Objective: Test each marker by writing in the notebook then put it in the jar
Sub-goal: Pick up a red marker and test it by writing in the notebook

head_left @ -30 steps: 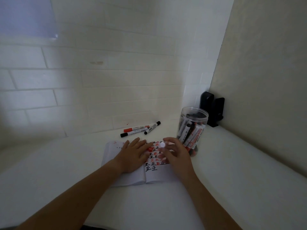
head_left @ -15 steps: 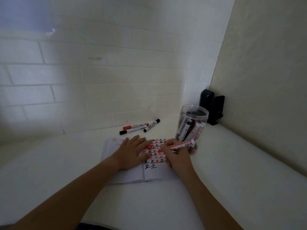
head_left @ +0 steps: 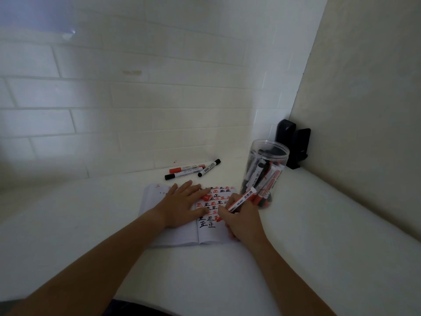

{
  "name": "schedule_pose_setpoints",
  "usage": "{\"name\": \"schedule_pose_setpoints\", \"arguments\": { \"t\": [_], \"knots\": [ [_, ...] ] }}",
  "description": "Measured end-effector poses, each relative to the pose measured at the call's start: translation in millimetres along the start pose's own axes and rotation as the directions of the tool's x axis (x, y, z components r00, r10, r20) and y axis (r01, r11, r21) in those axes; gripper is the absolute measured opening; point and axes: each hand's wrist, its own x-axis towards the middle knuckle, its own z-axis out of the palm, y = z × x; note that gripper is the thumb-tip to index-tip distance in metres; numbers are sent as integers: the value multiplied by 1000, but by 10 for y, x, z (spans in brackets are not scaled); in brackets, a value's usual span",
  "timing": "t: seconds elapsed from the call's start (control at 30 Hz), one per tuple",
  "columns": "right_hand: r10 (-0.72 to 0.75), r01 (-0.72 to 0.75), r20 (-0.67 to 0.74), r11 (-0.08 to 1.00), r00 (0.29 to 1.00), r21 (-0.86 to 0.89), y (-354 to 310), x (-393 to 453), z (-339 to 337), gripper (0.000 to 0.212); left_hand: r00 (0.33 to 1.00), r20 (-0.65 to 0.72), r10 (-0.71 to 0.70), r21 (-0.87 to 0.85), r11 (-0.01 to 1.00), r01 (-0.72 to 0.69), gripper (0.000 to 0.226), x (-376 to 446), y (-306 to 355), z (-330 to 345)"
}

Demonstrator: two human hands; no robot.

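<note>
Currently mid-test. Right hand (head_left: 242, 221) grips a red marker (head_left: 241, 200), fingers curled round the barrel, tip down on the right page of the notebook (head_left: 173, 236); a fresh red stroke shows beside the tip, at the end of the lower rows. Cap off: a small red cap (head_left: 205, 197) lies on the page, at the fingertips of the left hand (head_left: 184, 205). That hand lies flat, fingers straight and slightly spread, pressing the open notebook down across the spine.

Progress, judged from the layout:
- Right page carries many rows of red and black test characters, so a good number of markers appear to be tested.
- Jar (head_left: 264, 174), clear, lidless, stands on the table just right of the notebook, and holds a bunch of red and black markers upright or leaning.
- Three untested markers (head_left: 193, 171) lie near the wall beyond the notebook: one red-capped, two black-capped, as far as can be told.

Remaining: finish this character, recap the marker, drop it in the jar, then likely the last three. Lower part of the page has room left.
</note>
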Motion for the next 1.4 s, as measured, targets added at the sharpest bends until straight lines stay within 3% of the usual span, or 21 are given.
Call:
{"name": "schedule_pose_setpoints", "arguments": {
  "t": [0.37, 0.83, 1.27, 1.4],
  "knots": [
    [-23, 23, -3, 1000, 1000, -21, 25, 7, 18, 27, 1000, -22, 6, 0, 1000, -6, 71, -2, -10, 24],
    [9, -9, 6, 1000, 1000, -27, 13, 25, -1, 25, 991, -135, 2, -120, 993, -19, 65, 5, -40, 68],
    [-88, 101, 134, 991, 987, -91, -33, -11, 2, 25, 987, -157, 20, -112, 993, -38, 68, 13, -51, 86],
    [-111, 125, 114, 984, 987, -127, -31, -2, -9, 32, 987, -161, 29, -111, 993, -47, 65, 12, -48, 89]
  ]
}}
